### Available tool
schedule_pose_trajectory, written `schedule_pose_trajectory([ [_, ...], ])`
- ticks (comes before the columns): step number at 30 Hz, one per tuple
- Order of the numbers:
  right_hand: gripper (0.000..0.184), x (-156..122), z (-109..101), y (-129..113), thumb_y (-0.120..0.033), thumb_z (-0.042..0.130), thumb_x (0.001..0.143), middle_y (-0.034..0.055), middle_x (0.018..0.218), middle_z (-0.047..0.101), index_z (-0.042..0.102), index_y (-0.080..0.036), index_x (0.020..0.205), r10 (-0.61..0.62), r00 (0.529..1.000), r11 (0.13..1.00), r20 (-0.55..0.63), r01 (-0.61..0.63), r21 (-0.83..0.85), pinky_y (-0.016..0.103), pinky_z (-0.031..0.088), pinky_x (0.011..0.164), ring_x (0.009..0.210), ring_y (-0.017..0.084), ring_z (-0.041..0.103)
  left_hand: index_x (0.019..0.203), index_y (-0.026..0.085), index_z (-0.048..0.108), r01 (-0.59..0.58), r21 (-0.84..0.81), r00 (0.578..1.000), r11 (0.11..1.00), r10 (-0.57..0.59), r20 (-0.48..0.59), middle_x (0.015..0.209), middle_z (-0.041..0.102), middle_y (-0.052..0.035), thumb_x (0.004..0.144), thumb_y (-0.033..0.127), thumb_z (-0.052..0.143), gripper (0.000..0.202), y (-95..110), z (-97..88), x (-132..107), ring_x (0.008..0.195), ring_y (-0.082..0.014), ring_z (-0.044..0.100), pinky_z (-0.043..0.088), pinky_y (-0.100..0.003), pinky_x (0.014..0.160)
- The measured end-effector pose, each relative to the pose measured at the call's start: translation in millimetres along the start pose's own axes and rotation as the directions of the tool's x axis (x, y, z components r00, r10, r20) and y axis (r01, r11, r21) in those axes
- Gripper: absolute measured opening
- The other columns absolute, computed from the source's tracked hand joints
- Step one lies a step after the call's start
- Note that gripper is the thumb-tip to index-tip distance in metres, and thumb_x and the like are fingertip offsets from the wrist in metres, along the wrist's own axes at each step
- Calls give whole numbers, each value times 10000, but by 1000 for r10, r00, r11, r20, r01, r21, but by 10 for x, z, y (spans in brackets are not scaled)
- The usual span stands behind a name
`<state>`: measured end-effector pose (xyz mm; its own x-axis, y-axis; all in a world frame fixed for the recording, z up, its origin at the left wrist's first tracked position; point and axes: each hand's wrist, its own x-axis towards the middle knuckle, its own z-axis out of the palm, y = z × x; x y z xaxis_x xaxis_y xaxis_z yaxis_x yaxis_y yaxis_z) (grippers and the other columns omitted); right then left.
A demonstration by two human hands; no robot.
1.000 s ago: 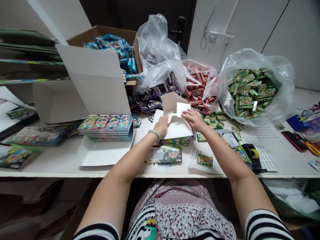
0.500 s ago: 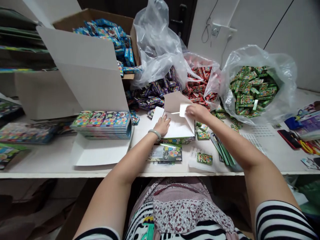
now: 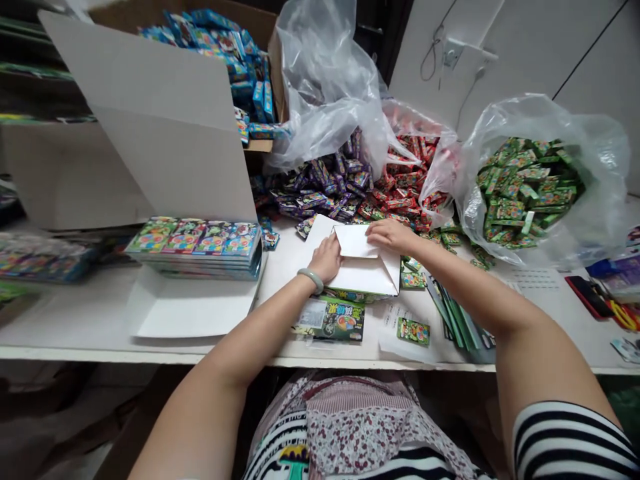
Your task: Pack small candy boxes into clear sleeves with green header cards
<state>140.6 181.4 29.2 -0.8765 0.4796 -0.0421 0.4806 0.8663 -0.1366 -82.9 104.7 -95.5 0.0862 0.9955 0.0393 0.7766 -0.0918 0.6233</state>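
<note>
A small cardboard box (image 3: 367, 268) with a white inside and a green printed front lies on the table in front of me. My left hand (image 3: 326, 259), a pale bangle at its wrist, grips the box's left edge beside a raised white side flap. At the back edge, the fingers of my right hand (image 3: 391, 236) are closed on the folded-over back flap. Nearer to me lies a flat green printed pack (image 3: 343, 319). To its right a small green candy packet (image 3: 413, 331) rests on a white paper sheet.
On the left, a large open white carton (image 3: 195, 307) holds a stack of printed packs (image 3: 197, 238). Behind are blue packets (image 3: 220, 57) in a brown box, purple packets (image 3: 325, 177), red packets (image 3: 407, 177) and a clear bag of green packets (image 3: 530, 190). Green cards (image 3: 457, 313) lie at right.
The box's back flap, upright before, is now folded inward and down. My right hand has moved down with it. My left hand's fingers have drawn together at the left edge. The view has shifted slightly.
</note>
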Motion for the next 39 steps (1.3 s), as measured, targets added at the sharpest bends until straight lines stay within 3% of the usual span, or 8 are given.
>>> schedule_pose_trajectory([
  [3,295,78,133,-153,-281,637,876,195,1301,615,688,-102,1105,146,983,965,114,-116,-234,498,366,1041,1251,346,499,1327,111,462,12,-45,999,999,-13,-35,1552,313,-211,854,283,604,523,-72,26,8,1489,-331,271,277,-484,1225],
  [9,777,361,250,-227,-336,725,828,170,1629,249,373,-211,1510,342,919,916,196,-278,-290,569,289,1113,1443,401,280,1363,122,408,-4,-106,998,994,-3,-65,1484,408,-213,833,309,628,604,-228,122,71,1442,-345,338,281,-522,1209],
  [17,922,485,205,-135,-451,739,786,148,1634,259,283,-248,1562,340,871,935,355,-272,-229,529,311,1134,1420,405,345,1463,97,330,-5,-117,998,993,-2,-61,1522,392,-222,820,282,610,726,-268,152,149,1439,-364,352,267,-527,1211],
  [21,870,420,264,-193,-428,715,807,144,1648,222,306,-246,1554,403,884,899,238,-334,-282,583,282,1130,1413,438,329,1470,111,334,6,-114,998,993,-14,-68,1507,418,-213,824,293,595,721,-265,146,153,1434,-367,362,280,-551,1197],
  [24,777,390,167,-170,-477,620,876,142,1628,281,322,-222,1547,354,900,928,255,-303,-217,518,312,1133,1406,384,369,1465,116,349,0,-123,998,992,-8,-66,1479,456,-210,829,302,574,700,-258,118,147,1405,-382,397,298,-584,1174],
  [29,1002,281,19,-137,-512,807,693,141,1581,360,326,-291,1544,383,864,917,326,-316,-242,559,334,1108,1393,421,371,1460,110,366,-16,-188,998,982,4,-65,1445,498,-203,848,310,542,668,-280,114,129,1370,-375,435,286,-577,1185],
  [34,892,213,44,-159,-484,751,777,169,1541,412,345,-267,1541,401,882,907,248,-346,-239,541,334,1108,1358,408,421,1427,147,423,22,-312,996,950,-47,-71,1434,516,-177,819,313,590,652,-253,101,115,1401,-390,388,228,-614,1201],
  [39,650,165,-143,97,-506,611,893,109,1505,505,486,-224,1466,471,843,861,259,-503,70,367,384,1109,1347,291,504,1428,173,434,41,-488,992,872,-93,-83,1495,471,-139,842,304,587,620,-99,-56,8,1427,-319,390,268,-504,1221],
])
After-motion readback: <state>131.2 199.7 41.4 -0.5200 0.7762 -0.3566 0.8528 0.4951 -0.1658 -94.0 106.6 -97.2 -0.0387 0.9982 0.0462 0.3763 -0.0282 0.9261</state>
